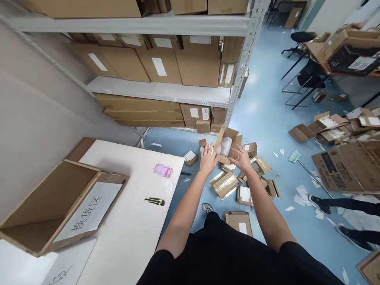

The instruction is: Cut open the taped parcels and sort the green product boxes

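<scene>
An open cardboard box [236, 139] with its flaps up sits between my hands, with white wrapping [226, 146] inside. At its left side is my left hand [208, 159], fingers stretched and spread beside a raised flap; whether they touch it I cannot tell. My right hand [242, 159] is by the box's near right corner, thumb and fingers apart. Below the hands, several opened cartons lie on the floor, among them a flattened taped carton [225, 184]. A yellow and black box cutter [154, 201] lies on the white table [130, 221] to the left, near a blurred pink item [163, 170].
A metal shelf [160, 90] with cartons stands ahead. On the table's left is an open carton [44, 206] with a handwritten sheet. To the right are a broom [295, 156], paper scraps, piled cartons [329, 126] and another person's legs [347, 204].
</scene>
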### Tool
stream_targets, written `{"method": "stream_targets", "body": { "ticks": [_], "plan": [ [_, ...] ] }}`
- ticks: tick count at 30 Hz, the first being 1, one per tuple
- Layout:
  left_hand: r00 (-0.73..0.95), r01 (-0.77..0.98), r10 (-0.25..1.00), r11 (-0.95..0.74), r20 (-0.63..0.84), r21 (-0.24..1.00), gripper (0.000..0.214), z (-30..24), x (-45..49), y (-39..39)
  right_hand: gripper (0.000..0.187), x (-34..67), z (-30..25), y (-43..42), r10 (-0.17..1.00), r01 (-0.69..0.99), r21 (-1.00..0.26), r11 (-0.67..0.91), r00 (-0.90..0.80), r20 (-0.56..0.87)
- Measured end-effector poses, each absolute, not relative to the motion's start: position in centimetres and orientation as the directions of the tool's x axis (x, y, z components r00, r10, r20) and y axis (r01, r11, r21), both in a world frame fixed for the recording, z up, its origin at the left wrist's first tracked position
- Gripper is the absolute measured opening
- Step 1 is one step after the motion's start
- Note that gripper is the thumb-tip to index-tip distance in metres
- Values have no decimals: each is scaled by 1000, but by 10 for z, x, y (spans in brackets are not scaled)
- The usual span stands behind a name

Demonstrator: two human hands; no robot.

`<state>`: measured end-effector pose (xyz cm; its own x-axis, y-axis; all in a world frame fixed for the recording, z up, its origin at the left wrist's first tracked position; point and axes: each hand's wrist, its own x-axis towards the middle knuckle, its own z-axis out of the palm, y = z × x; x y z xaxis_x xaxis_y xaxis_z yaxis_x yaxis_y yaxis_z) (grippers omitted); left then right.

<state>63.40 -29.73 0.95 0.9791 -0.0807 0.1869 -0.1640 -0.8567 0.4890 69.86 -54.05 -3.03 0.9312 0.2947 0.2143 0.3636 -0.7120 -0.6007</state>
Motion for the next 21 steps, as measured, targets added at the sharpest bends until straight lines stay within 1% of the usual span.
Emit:
{"method": "stream_targets", "body": {
  "ticks": [1, 3, 6, 10, 15, 21],
  "plan": [
    [975, -166, -67, -854, 212, 493, 72, 11, 631, -296, 48, 703, -29, -542, 289, 381, -619, -687, 924, 249],
    [970, -141, -20, -857, 242, 495, 73, 14, 620, -284, 47, 710, -23, -533, 287, 438, -646, -626, 899, 331],
    [965, -27, 106, -870, 240, 492, 69, 16, 595, -249, 45, 714, -9, -489, 316, 516, -664, -542, 856, 408],
    [918, 173, 318, -858, 235, 484, 65, 18, 545, -192, 46, 703, 6, -403, 454, 626, -659, -417, 772, 446],
    [784, 401, 563, -780, 262, 480, 64, 24, 453, -136, 51, 656, 13, -299, 639, 721, -645, -253, 625, 448],
    [558, 603, 772, -629, 304, 492, 63, 34, 304, -97, 58, 546, 22, -192, 818, 792, -610, -22, 365, 444]
  ]
}}
